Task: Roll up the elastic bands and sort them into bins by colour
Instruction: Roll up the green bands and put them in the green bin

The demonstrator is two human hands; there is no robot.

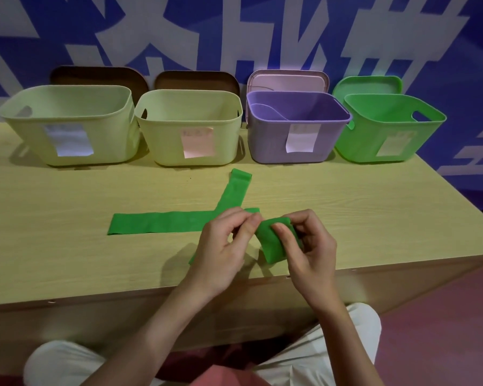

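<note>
A person seated at a pale wooden table (67,207) is working a green elastic band between both bare hands near the table's front edge. The right hand (307,246) is gripping a partly rolled green band (273,243), thumb on top and fingers curled round it from the right side. The left hand (223,246) is pinching the band's loose end between thumb and fingertips just beside the roll; a strip of green is trailing down from under this hand toward the table edge.

Two more green bands are lying flat on the table beyond the hands. A long flat green band (156,222) is stretching leftward from behind the left hand. A second flat green band (234,192) is running diagonally away toward the bins, its far end slightly folded, and is crossing the first one near the left hand.

Four bins are standing in a row along the back of the table, each bearing a paper label: a large pale yellow-green bin (67,126) at far left, a smaller pale yellow-green bin (190,129) beside it, a purple bin (296,126), and a green bin (388,129) at far right. Lids are leaning upright behind them against a blue-and-white patterned wall (234,32): two brown, one pink, one green.
</note>
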